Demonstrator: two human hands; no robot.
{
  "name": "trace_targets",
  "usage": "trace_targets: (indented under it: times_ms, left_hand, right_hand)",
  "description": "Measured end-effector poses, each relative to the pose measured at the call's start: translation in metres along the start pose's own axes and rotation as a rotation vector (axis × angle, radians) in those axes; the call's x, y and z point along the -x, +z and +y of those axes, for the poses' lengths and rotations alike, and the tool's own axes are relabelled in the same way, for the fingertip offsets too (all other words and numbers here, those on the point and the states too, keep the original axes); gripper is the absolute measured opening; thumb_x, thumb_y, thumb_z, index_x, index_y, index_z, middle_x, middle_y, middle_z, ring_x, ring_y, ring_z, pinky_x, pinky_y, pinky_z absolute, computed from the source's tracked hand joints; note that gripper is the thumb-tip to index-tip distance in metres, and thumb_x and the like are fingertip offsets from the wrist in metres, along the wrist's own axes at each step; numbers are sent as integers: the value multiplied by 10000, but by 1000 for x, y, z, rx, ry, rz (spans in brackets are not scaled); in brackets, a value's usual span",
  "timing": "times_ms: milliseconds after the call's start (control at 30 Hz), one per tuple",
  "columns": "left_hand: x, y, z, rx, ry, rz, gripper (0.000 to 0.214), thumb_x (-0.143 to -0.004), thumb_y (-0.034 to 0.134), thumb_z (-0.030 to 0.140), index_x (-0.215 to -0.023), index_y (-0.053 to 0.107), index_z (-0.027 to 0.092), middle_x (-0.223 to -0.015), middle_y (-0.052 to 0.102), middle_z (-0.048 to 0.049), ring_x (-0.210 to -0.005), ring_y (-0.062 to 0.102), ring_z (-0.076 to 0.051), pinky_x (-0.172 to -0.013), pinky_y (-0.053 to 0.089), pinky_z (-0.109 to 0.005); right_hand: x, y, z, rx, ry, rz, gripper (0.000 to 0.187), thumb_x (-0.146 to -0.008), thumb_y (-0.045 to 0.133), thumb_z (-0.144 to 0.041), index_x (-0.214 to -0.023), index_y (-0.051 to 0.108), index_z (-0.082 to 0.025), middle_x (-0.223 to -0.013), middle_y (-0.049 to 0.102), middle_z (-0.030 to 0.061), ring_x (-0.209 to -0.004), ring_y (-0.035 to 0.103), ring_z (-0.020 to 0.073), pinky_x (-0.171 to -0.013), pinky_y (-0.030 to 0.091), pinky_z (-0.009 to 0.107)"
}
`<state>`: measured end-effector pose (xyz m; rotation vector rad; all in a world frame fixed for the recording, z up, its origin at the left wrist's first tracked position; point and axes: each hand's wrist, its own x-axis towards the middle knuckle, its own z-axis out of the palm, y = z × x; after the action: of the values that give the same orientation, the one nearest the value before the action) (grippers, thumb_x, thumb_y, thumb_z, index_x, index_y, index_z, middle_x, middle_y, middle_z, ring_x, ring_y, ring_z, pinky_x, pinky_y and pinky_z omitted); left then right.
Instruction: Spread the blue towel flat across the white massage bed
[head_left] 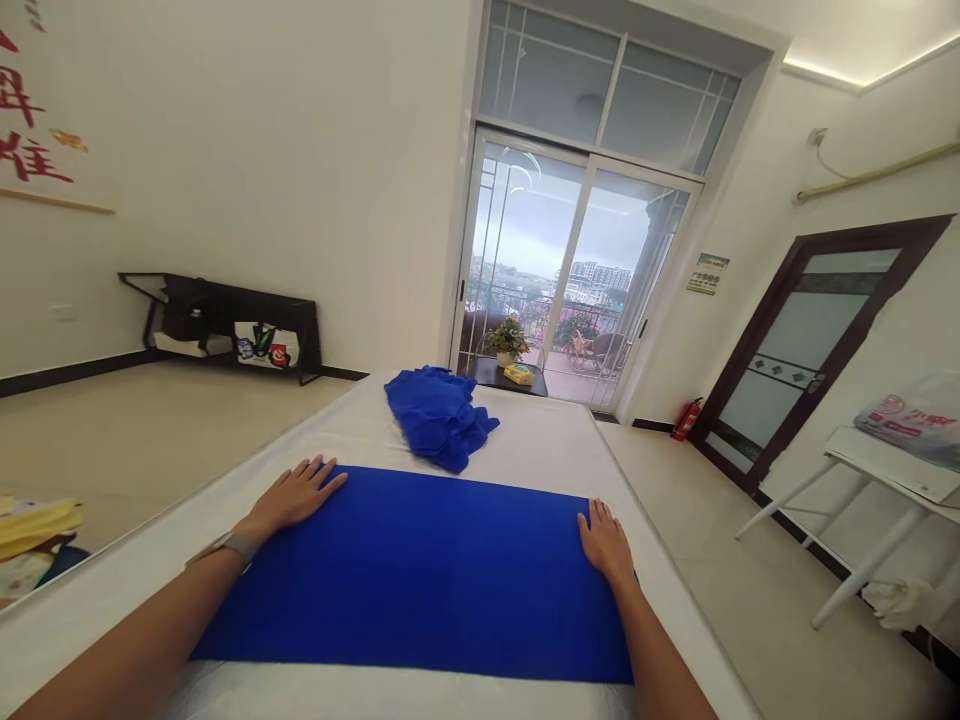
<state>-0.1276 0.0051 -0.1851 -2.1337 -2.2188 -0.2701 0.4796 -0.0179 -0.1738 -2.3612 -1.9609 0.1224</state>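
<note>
A blue cloth [427,570] lies spread flat across a white table [540,445]. My left hand [296,495] rests palm down at the cloth's far left corner, fingers stretched out and spread. My right hand [604,540] lies flat on the cloth's far right edge, fingers extended. Neither hand holds anything. Beyond the flat cloth, a crumpled pile of blue cloths [439,415] sits near the far end of the table. A band is on my left wrist.
A small dark table with a potted plant [508,342] and a yellow box stands past the table's end, before glass balcony doors. A black bench [225,320] is by the left wall. A white table [877,480] with a bag stands right, near a red extinguisher [686,420].
</note>
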Motion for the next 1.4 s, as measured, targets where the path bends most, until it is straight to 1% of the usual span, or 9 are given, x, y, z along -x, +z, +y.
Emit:
trace_targets:
  times_ms: [100,300,400,467,600,733,867,1167,1400]
  left_hand:
    - [3,-3,0,-24,27,-78,646,-927,385,626,-1447,574,293,-1611,440,-109,-1522,311,-351,-1194,258,-544]
    - [-6,-28,24,-18,7,-29,690,-911,366,712,-1406,601,294,-1531,539,-128,-1485,378,-366,-1208,205,-584]
    - [-8,-37,72,-27,74,12,755,-943,326,692,-1474,536,197,-1559,497,-166,-1500,361,-350,-1230,200,-526]
    - [-5,-37,117,4,229,-3,763,-987,264,638,-1512,484,129,-1594,444,-177,-1509,358,-296,-1242,208,-422]
    - [10,-15,205,137,486,-47,769,-1020,185,654,-1567,415,164,-1656,353,-108,-1547,285,-222,-1261,148,-341]
    - [23,11,238,201,516,-114,816,-1013,159,699,-1607,337,168,-1673,304,-106,-1561,246,-230,-1273,95,-377]
    - [18,17,206,195,454,-150,840,-998,160,731,-1627,284,188,-1687,261,-95,-1574,202,-236,-1273,81,-410]
    - [0,0,44,56,107,-166,874,-990,151,708,-1629,241,118,-1698,210,-143,-1582,158,-290,-1262,132,-490]
    - [1,0,15,29,74,-178,827,-1012,147,664,-1634,223,123,-1703,207,-144,-1583,151,-287,-1263,138,-487]
  right_hand:
    - [1,0,0,-3,5,9,701,-1056,160,-476,-1650,215,-107,-1709,189,66,-1579,149,207,-1279,115,398]
    - [4,-1,-2,-9,3,10,708,-1056,150,-479,-1648,209,-96,-1711,189,68,-1579,150,210,-1279,120,397]
    - [3,-1,-2,7,-3,13,705,-1056,166,-462,-1642,220,-74,-1707,204,83,-1575,170,221,-1275,136,404]
    - [2,0,-2,18,-8,17,708,-1056,171,-457,-1638,225,-58,-1706,207,94,-1574,173,230,-1275,135,410]
    - [-2,2,0,11,-12,18,713,-1055,166,-464,-1640,224,-59,-1709,199,95,-1577,159,230,-1277,117,410]
    - [-2,2,1,-17,-12,7,717,-1053,153,-472,-1646,209,-74,-1713,187,85,-1580,140,212,-1278,103,397]
    - [-1,1,1,-30,-14,9,720,-1053,150,-477,-1647,204,-72,-1715,183,83,-1580,139,215,-1279,107,400]
    - [-5,4,4,-10,-8,6,720,-1051,156,-480,-1650,198,-84,-1717,176,72,-1582,130,212,-1282,113,405]
    - [-6,7,5,41,2,9,714,-1055,161,-484,-1654,190,-97,-1716,184,73,-1582,135,210,-1282,128,398]
